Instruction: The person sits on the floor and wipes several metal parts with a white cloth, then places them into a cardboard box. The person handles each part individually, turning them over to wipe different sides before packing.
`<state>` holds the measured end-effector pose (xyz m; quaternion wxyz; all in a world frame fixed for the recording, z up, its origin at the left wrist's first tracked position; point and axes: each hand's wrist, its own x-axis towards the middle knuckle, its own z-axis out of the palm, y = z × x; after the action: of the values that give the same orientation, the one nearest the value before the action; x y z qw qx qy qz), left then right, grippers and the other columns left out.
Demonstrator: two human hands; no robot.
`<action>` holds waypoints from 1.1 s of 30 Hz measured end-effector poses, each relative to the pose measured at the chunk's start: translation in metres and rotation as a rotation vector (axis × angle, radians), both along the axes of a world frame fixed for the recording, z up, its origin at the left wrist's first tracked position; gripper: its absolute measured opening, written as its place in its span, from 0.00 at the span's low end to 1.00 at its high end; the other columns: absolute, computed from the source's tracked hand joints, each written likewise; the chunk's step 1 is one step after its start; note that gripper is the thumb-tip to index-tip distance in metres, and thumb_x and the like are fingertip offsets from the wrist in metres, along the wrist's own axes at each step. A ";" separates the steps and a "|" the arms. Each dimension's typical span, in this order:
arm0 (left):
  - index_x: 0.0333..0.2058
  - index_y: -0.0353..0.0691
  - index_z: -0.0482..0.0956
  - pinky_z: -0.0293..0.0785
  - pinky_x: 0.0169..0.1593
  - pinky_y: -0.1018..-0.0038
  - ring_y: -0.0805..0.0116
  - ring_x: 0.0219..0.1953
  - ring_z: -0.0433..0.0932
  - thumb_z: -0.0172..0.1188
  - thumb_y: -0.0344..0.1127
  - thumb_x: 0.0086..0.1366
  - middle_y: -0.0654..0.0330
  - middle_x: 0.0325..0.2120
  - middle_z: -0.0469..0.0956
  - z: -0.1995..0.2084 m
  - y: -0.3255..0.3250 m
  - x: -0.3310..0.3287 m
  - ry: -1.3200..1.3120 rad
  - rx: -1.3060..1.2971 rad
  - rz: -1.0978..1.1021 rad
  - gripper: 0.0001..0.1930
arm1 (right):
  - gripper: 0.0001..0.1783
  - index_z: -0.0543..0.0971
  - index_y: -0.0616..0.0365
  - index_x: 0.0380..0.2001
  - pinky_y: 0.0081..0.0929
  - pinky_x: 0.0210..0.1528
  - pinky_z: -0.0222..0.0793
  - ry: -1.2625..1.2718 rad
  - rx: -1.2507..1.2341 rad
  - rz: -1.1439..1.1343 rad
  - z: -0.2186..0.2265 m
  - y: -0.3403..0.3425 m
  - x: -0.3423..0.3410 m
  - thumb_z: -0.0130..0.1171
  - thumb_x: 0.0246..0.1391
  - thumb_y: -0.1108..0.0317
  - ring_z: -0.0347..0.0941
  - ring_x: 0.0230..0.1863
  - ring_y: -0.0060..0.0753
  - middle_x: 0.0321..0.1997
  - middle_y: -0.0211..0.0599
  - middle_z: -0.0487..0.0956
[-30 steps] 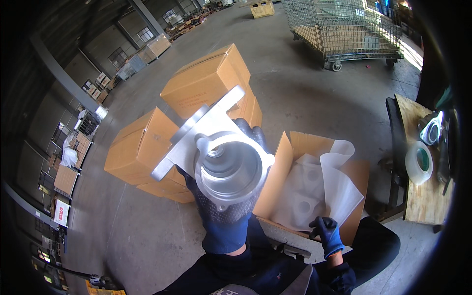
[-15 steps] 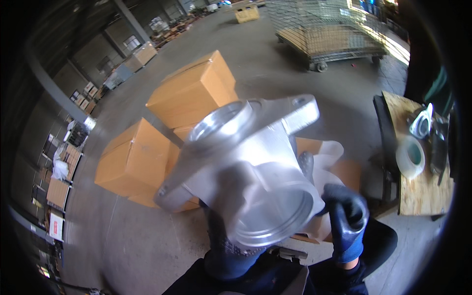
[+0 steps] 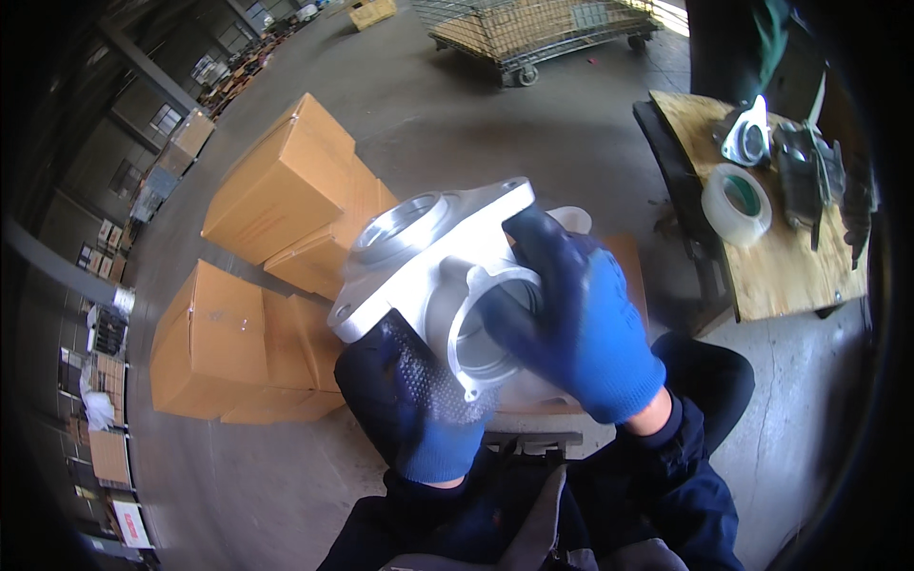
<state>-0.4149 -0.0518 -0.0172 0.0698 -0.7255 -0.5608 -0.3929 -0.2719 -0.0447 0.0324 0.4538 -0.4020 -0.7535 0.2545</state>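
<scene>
- Metal part [image 3: 428,271], silver and shiny, is tilting in the air above the person's lap, between the two hands.
- Left hand [image 3: 424,385], in a blue and black glove with dots, is holding the part from below; its fingertips are hiding behind the metal.
- Right hand [image 3: 595,309], in a blue and black glove, is gripping the part's right side, with its thumb at the round hole and a finger by the flat end.
- Legs [image 3: 709,381] in dark pants are bending under the hands.
- Open box [image 3: 628,257] is peeking out behind the right hand, with a white sheet [image 3: 573,219] sticking up from it.
- Brown boxes [image 3: 276,181] are standing in piles on the floor to the left.
- Wooden board [image 3: 762,285] is lying at the right, and a roll of clear tape [image 3: 719,211] and a smaller silver part [image 3: 750,140] are resting on it.
- Wire cage cart [image 3: 528,38] is standing farther off on its wheels.
- Yellow box [image 3: 371,12] is sitting far away near the top.
</scene>
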 end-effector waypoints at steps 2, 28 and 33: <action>0.66 0.39 0.58 0.63 0.67 0.61 0.57 0.63 0.66 0.55 0.47 0.70 0.50 0.62 0.66 -0.017 0.004 -0.001 -0.406 -0.081 -0.111 0.32 | 0.26 0.76 0.64 0.50 0.34 0.40 0.74 -0.009 0.096 -0.052 -0.005 0.004 0.004 0.68 0.48 0.67 0.79 0.38 0.49 0.39 0.51 0.79; 0.58 0.29 0.68 0.73 0.58 0.65 0.59 0.53 0.76 0.53 0.59 0.68 0.49 0.54 0.74 -0.023 -0.018 -0.029 -0.936 -0.100 -0.268 0.36 | 0.14 0.80 0.67 0.31 0.38 0.34 0.72 0.117 -0.181 0.083 -0.006 0.009 0.026 0.62 0.51 0.64 0.77 0.29 0.51 0.28 0.53 0.80; 0.64 0.43 0.61 0.70 0.61 0.59 0.59 0.59 0.71 0.40 0.50 0.76 0.54 0.58 0.70 -0.081 0.017 -0.071 -2.220 -0.485 -0.424 0.25 | 0.15 0.82 0.61 0.37 0.37 0.45 0.72 0.351 -0.019 0.255 -0.017 -0.012 0.053 0.62 0.55 0.60 0.79 0.30 0.41 0.29 0.42 0.81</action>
<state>-0.4864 -0.0352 -0.0982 -0.6698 -0.0547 -0.2411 -0.7001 -0.2184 -0.0570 0.0154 0.5382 -0.2573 -0.7051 0.3832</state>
